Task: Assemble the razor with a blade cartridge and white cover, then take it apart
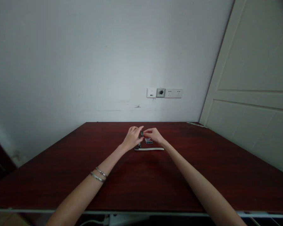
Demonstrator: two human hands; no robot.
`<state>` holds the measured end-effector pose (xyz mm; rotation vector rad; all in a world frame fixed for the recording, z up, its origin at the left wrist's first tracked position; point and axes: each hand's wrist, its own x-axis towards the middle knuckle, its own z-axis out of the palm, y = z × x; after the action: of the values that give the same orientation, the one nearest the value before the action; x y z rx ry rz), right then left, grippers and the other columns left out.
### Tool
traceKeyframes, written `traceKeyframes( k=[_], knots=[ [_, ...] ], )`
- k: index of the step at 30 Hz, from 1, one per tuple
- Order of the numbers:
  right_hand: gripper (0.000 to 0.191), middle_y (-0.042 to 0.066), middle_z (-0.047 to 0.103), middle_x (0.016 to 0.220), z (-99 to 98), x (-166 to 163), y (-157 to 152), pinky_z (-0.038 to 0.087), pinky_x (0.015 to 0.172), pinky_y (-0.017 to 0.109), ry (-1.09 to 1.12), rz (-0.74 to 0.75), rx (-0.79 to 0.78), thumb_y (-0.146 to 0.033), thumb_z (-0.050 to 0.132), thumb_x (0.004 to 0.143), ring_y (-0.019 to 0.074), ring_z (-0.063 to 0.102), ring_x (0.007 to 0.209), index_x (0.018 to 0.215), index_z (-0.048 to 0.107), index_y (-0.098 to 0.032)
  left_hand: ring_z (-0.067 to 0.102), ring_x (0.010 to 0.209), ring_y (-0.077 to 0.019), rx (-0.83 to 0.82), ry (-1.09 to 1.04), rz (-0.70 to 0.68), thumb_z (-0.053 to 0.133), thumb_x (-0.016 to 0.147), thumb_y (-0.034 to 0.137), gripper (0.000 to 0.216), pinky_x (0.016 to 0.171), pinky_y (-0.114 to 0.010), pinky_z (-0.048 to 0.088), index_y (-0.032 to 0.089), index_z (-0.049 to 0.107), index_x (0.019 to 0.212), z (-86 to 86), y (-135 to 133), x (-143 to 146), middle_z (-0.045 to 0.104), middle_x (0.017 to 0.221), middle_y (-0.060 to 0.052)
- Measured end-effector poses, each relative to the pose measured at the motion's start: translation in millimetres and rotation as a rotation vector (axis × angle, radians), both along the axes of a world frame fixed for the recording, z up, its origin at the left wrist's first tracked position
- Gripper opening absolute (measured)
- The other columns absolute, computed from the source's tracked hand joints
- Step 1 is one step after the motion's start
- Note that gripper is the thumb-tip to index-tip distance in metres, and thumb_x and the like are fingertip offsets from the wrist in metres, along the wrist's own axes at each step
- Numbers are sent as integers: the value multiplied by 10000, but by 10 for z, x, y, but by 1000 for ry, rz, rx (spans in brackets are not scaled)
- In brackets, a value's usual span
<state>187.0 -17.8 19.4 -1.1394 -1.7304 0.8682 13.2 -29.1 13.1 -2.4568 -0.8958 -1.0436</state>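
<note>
My left hand [132,137] is closed, its thumb and forefinger around a small dark-green piece [142,133]. From the right, my right hand [154,135] pinches the same piece with its fingertips; its exact kind is too small to tell. Below my left hand stands a dark part [139,145], partly hidden by the fingers. A long thin white strip [151,149] lies on the table at its foot, much like a glasses temple. Just under my right hand sits a small flat grey-and-green item [148,141] with print-like marks.
The glossy red-brown table [108,185] reaches back to a white wall with a row of sockets [165,93]. A pale panelled door [252,78] borders it at right. A thin patterned strip [196,124] lies at the far right corner. White cables [94,222] show below the front edge.
</note>
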Motion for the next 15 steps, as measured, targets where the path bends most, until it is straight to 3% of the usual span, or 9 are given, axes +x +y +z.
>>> traceKeyframes(
  k=[7,11,15],
  knots=[
    [191,24,620,605,-10,47,54,362,330,147,14,-33,11,-198,566,709,81,491,461,801,699,-97,469,1019,-218,-21,-33,-77,556,789,233,487,898,-407,390,150,439,1255,25,26,-112,581,1069,-106],
    [180,11,604,562,-9,68,66,344,324,151,14,-50,8,-201,572,708,75,466,429,778,703,-101,505,960,-200,-89,-197,-76,548,794,217,281,842,-359,429,149,603,1061,32,52,-103,636,979,-86],
    [179,19,630,590,-38,63,79,378,373,164,35,-54,74,-241,599,697,84,492,458,756,708,-111,577,821,-180,-283,-410,11,600,749,235,139,772,-309,448,152,687,819,0,73,-36,685,825,-58]
  ],
)
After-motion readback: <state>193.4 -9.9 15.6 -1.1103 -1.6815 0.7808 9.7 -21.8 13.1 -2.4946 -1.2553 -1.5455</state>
